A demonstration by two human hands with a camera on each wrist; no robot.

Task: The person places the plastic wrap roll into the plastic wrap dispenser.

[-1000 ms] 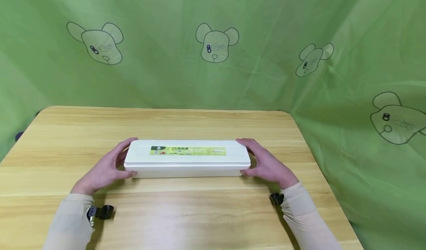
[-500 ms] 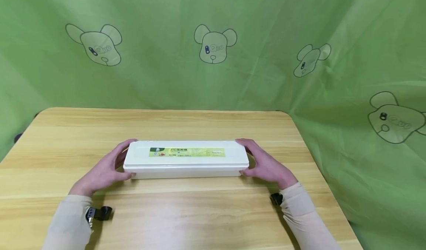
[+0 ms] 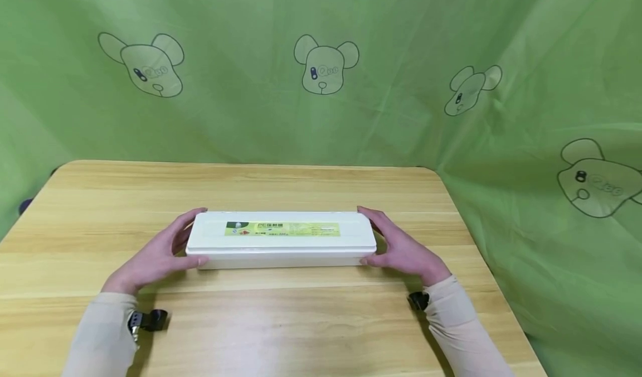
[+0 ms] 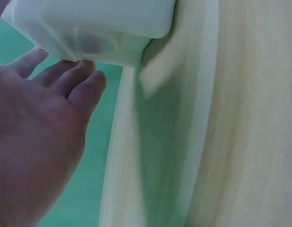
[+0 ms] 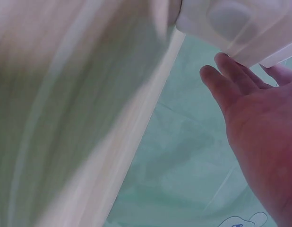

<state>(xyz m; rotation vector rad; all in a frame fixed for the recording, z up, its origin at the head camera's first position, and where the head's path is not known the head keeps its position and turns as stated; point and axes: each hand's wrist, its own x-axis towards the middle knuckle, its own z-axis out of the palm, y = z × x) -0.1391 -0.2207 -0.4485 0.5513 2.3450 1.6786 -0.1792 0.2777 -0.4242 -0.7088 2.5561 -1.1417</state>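
Observation:
A long white cling film box (image 3: pixel 281 259) sits crosswise on the wooden table, lid down, with a green and yellow label (image 3: pixel 283 229) on top. Its left end is held by my left hand (image 3: pixel 159 254), thumb at the near side and fingers at the far corner. My right hand (image 3: pixel 400 249) grips the opposite end the same way. In the left wrist view, fingertips of the left hand (image 4: pixel 42 118) touch the box's end (image 4: pixel 94 42). The right wrist view has the right hand (image 5: pixel 264 127) with its fingertips against the other end (image 5: pixel 236 23). The box's contents are hidden.
The pale wooden table (image 3: pixel 281 321) has rounded far corners. Behind it and along the right side hangs a green curtain (image 3: pixel 236 126) with printed bear heads. Black wrist cameras sit by both sleeves.
Almost nothing differs; the box stays in place between both hands, with only a slight shift of the hands and of the view.

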